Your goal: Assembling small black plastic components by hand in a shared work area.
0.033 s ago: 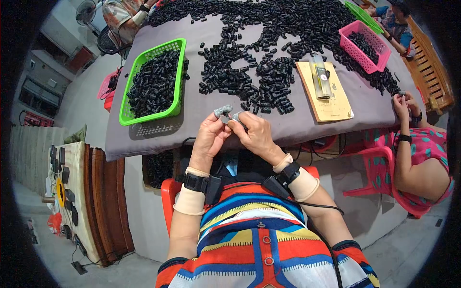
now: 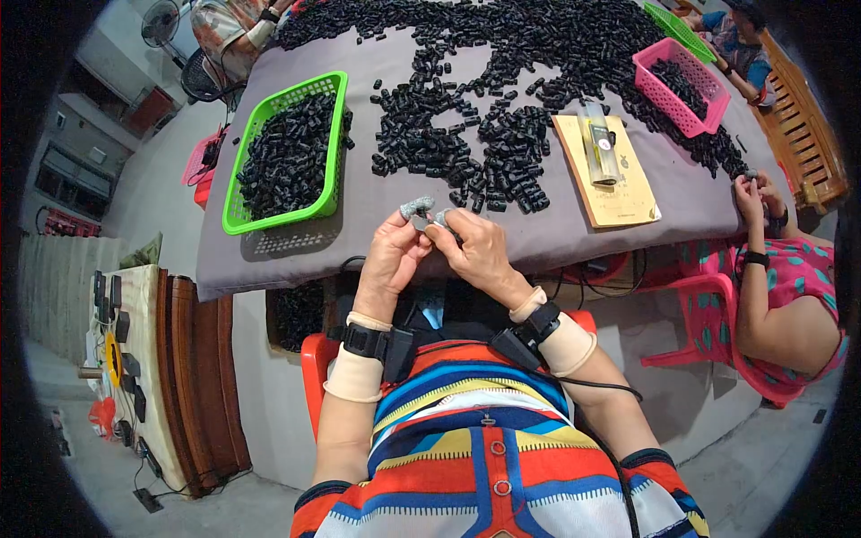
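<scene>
My left hand (image 2: 395, 255) and my right hand (image 2: 477, 253) meet at the table's near edge, fingertips pinched close together. Grey fabric finger covers (image 2: 416, 208) wrap some of the fingertips. A small dark bit shows between the two hands, but fingers hide most of it, so I cannot make out what it is. Just beyond my hands, loose small black cylindrical pieces (image 2: 513, 166) lie in a spread heap. To the left stands a green plastic basket (image 2: 235, 193) filled with similar black pieces.
A yellow-brown pad (image 2: 628, 202) with a clear plastic tube-like case (image 2: 603, 157) on it lies to the right. Farther right are a pink basket (image 2: 713, 117) and a co-worker's hands (image 2: 758, 195). Another green basket (image 2: 677, 31) stands at the far right. Grey cloth (image 2: 368, 215) covers the table.
</scene>
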Tool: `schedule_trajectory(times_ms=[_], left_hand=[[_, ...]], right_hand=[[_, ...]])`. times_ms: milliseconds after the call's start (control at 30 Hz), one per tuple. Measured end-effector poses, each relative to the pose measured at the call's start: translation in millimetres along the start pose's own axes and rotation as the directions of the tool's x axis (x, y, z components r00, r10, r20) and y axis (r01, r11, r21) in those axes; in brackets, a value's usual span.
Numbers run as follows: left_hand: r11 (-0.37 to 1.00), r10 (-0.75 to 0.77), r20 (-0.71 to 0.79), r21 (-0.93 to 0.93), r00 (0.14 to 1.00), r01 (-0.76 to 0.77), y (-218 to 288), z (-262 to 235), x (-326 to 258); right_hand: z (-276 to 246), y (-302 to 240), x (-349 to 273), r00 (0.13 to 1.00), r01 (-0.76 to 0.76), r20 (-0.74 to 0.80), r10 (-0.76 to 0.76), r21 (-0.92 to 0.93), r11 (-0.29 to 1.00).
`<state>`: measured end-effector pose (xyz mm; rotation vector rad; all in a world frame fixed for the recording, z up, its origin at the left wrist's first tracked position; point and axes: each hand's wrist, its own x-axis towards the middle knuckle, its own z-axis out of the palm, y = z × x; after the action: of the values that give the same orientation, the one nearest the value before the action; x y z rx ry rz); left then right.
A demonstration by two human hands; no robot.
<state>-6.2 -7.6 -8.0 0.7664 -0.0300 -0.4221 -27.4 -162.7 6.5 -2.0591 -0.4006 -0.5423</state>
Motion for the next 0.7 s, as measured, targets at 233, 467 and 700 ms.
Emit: schedule_trajectory(times_ms=[233,467,700], left_hand=[[1.0,0.008,-0.02,-0.013,1.0,-0.008,-1.1,0.0,2.1],[1.0,-0.006,-0.017,-0.006,1.0,0.006,-0.1,-1.4,2.9],[1.0,-0.008,-0.07,0.009,0.998,0.008,1.1,4.9,2.0]], right_hand=[[2.9,0.3,0.4,0.999,0.019,-0.026,-0.02,-0.029,0.999],[3.3,-1.0,1.4,1.0,0.02,0.001,-0.02,-0.048,0.999],[6.1,-0.3,1.1,1.0,0.027,-0.008,-0.028,-0.062,0.998]])
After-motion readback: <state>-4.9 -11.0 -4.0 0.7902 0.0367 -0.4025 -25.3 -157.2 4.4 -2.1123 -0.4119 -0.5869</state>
